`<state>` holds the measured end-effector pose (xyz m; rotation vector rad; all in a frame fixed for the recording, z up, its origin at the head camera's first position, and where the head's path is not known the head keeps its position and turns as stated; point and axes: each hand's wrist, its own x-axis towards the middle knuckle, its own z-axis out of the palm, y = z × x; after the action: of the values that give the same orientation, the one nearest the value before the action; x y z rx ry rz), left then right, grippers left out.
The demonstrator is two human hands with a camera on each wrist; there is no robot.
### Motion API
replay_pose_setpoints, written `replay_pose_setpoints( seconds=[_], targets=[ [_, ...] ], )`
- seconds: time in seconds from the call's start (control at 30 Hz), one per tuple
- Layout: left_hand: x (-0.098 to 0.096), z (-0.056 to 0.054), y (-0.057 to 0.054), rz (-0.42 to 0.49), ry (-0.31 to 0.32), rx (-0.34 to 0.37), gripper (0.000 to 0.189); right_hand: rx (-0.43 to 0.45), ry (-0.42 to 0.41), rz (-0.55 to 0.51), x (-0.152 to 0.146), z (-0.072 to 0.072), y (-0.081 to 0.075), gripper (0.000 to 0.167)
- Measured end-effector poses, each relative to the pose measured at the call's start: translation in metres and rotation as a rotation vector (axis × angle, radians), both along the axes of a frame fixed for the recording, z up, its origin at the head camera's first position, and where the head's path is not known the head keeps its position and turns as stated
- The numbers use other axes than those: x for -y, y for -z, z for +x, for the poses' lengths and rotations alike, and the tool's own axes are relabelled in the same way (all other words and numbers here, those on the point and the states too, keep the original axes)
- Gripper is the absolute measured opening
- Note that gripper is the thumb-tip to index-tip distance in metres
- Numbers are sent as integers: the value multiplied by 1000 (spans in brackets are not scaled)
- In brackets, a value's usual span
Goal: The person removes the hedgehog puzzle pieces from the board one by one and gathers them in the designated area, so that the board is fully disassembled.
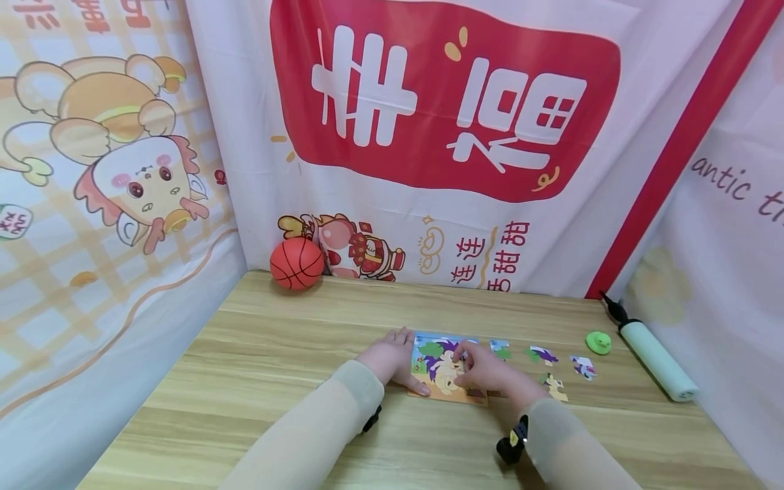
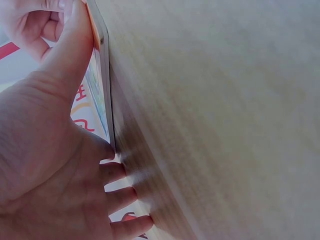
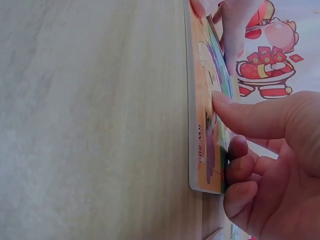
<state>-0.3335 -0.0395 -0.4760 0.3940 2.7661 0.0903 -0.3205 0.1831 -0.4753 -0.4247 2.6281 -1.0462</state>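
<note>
A jigsaw puzzle board with a colourful cartoon picture lies on the table, most of its picture filled. My left hand rests at the board's left side, its straight fingers on the table and the thumb along the near-left edge. Over the picture is my right hand, fingers curled and thumb tip on the board's surface. In the right wrist view the thumb touches the picture, with the other fingertips close to the board's right side. I cannot tell whether a puzzle piece is between them.
Several loose puzzle pieces lie right of the board, among them a purple-and-green piece and a yellowish piece. Beyond them are a green toy duck and a hand pump. A red ball sits at the back left against the curtain.
</note>
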Motion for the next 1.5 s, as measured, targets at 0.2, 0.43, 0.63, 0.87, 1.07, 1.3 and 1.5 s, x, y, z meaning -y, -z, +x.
replay_pose_setpoints(
  seconds=[0.2,0.43,0.63,0.87,1.07,1.3,1.5],
  targets=[
    [2,-8,10,7,-3,6,144,20,9,16,3,0,-2,32],
    [2,-12,15,2,-10,-2,143,21,16,63,6,-2,0,34],
    [3,-10,15,-1,0,-1,143,18,22,61,9,-4,2,36],
    [2,-8,13,1,1,-8,143,-23,44,54,11,-2,3,28],
    [2,-8,12,0,9,-7,143,-85,72,54,12,-2,6,15],
    [2,-7,10,9,0,-3,145,-99,101,11,13,-3,7,16],
    [2,-7,11,10,1,-14,144,-96,118,-27,11,-4,8,16]
  ],
)
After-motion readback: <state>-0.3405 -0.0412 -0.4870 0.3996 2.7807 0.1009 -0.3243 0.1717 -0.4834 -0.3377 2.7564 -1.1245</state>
